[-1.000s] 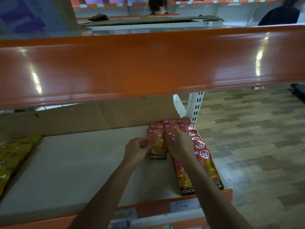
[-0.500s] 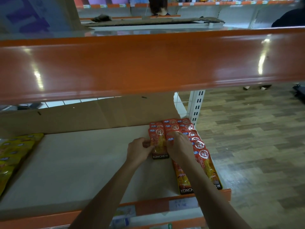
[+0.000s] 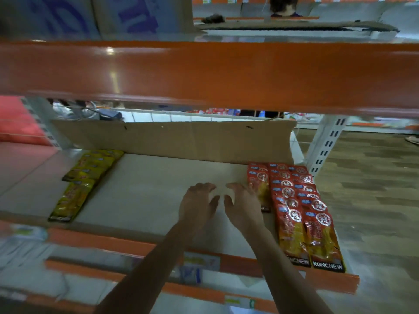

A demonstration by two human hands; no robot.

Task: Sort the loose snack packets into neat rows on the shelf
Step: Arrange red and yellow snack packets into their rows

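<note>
Over the shelf, centre: left hand and right hand hover empty, fingers spread. Red packets lie rowed at the right edge; yellow packets probably next.

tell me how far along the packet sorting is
Done: the red packets lie in overlapping rows at the right end of the shelf, two long, one short. In hand: nothing; left hand and right hand are open over its bare middle. Left: probably the short row, and the yellow packets, whose front one sits apart.

"konchew" on bottom of front red packets; shelf tags unreadable.
</note>
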